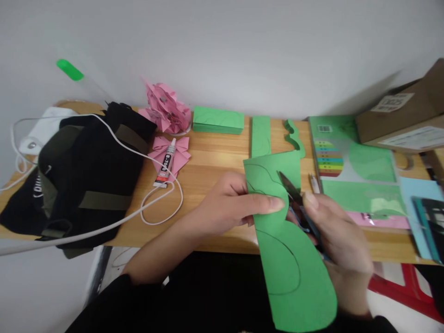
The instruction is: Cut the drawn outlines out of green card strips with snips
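The wooden desk (208,171) is carrying everything pushed back toward the wall, which is leaving the front edge free for the work. A black bag (86,175) is slumping over its left end, with a white cable (156,208) looping off it across the wood. On the right, a pack of coloured paper (354,162) is lying flat beside a cardboard box (402,115), seemingly within easy reach.

The long green sheet (294,273) is hanging in the air in front of the desk edge, over the person's lap. It looks to be held off the surface so the blades can get round its side. Curved lines are showing on it.

The left hand (236,203) is pinching the sheet, thumb in front and fingers behind, just beside the cut, probably to keep the paper taut there. The right hand (340,236) is closed around the scissors (293,192), whose blades are standing parted at the sheet's right edge.

Further back, pink paper flowers (166,108), a stack of green strips (218,120) and a wavy green offcut (294,136) are sitting well apart from the hands. A glue tube (166,164) is lying on a pink folded piece.
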{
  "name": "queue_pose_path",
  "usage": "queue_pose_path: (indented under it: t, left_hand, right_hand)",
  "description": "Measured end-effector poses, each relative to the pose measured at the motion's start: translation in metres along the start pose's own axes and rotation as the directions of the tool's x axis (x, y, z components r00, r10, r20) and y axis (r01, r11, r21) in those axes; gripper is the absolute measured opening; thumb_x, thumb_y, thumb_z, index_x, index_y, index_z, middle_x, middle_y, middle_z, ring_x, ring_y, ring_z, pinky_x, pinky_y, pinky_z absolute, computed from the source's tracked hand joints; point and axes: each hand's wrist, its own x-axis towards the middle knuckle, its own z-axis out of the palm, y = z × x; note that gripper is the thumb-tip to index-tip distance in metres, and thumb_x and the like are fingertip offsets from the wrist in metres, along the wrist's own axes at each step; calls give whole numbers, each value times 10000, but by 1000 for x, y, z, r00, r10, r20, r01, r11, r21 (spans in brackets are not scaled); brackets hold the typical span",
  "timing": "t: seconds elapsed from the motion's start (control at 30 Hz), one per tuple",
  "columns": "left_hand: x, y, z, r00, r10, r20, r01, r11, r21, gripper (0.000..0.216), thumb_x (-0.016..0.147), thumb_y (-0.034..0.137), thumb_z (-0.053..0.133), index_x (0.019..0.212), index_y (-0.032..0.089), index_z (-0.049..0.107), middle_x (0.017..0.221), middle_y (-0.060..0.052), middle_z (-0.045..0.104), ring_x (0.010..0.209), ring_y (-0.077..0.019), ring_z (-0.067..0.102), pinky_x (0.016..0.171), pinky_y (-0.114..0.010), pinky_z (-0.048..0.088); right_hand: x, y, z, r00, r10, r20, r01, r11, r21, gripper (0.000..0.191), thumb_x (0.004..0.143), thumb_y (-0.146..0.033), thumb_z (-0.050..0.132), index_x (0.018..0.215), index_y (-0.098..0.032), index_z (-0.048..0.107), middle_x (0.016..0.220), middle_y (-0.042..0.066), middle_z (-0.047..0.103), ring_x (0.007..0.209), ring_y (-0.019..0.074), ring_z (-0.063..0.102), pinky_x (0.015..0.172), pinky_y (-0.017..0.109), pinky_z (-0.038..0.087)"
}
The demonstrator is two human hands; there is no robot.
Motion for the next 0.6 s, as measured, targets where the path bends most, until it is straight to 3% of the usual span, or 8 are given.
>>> queue_pose_path:
  t: [0.1,0.37,0.6]
  left_hand:
    - [0,1,0,1000,-11,15,11,1000,26,200,770,289,722,650,135,675,528,36,529,448,-42,381,420,-193,253]
    - [-1,3,2,999,11,33,-13,997,70,293,746,364,755,587,153,629,483,42,449,426,-50,335,393,-223,203]
    - [-8,9,9,994,64,84,-72,992,99,219,808,263,691,627,154,631,491,57,441,436,-40,328,407,-200,218]
  right_hand:
    - [0,-1,-2,999,-2,54,3,1000,-12,451,864,-587,595,593,-229,634,436,-73,307,361,76,130,309,236,60]
    - [-5,-6,6,998,-70,5,70,998,-3,435,873,-553,615,584,-230,628,416,-86,252,326,65,110,282,226,25]
    - [-8,-13,5,979,-125,160,138,988,-72,497,908,-566,560,548,-224,549,398,-85,261,297,60,172,264,209,88]
